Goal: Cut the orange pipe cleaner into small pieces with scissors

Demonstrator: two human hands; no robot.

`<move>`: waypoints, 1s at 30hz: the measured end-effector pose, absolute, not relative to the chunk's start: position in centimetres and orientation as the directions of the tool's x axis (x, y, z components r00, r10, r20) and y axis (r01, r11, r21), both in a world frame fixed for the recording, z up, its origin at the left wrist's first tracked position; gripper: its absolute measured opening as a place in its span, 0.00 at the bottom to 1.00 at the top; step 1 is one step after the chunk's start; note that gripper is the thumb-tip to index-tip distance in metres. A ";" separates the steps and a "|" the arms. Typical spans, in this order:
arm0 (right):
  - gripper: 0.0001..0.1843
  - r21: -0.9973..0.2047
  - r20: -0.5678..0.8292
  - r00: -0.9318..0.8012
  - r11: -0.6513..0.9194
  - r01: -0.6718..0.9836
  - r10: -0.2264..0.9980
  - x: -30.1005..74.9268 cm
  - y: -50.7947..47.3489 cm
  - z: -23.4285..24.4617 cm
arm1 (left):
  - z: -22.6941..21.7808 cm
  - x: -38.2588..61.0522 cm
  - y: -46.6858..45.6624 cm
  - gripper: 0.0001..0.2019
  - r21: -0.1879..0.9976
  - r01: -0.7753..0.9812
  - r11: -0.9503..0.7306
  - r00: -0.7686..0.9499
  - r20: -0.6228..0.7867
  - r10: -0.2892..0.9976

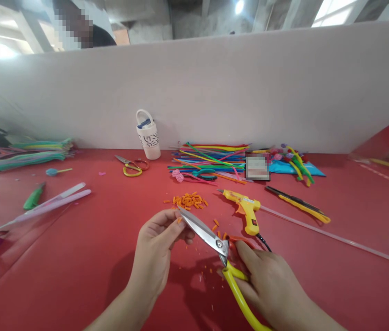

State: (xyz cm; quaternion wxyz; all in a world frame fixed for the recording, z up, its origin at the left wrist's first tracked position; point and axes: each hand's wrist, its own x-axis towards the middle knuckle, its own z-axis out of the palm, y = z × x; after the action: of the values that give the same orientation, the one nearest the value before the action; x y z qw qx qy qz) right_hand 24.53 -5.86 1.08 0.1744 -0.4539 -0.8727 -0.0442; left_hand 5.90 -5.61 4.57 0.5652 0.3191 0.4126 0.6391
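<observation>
My right hand (266, 285) grips a pair of scissors (211, 239) by its yellow and orange handles, blades pointing up and left. My left hand (162, 243) is closed in a pinch at the blade tips, holding a tiny orange piece (180, 220) against them. A small heap of orange cut pieces (189, 200) lies on the red table (77, 266) just beyond my hands. More orange bits are scattered under the scissors.
A yellow glue gun (246, 209) lies right of the heap, its cord running under my right hand. Behind are coloured pipe cleaners (211, 161), a second pair of scissors (132, 166), a white handled cup (148, 135), a yellow-black utility knife (298, 204) and a grey partition wall (215, 92).
</observation>
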 end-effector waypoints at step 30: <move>0.09 -0.962 -0.197 -0.394 -0.100 0.253 0.898 24.2 -5.9 3.1 | 2.3 8.5 -6.4 0.06 0.895 -0.151 0.420 0.432 -0.323 0.842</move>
State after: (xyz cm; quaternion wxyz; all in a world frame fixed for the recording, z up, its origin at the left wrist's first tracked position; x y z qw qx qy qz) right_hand 24.18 -5.92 3.13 0.2822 -0.4728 -0.6085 0.5715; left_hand 8.54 -6.43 2.27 0.7350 0.4191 0.4122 0.3380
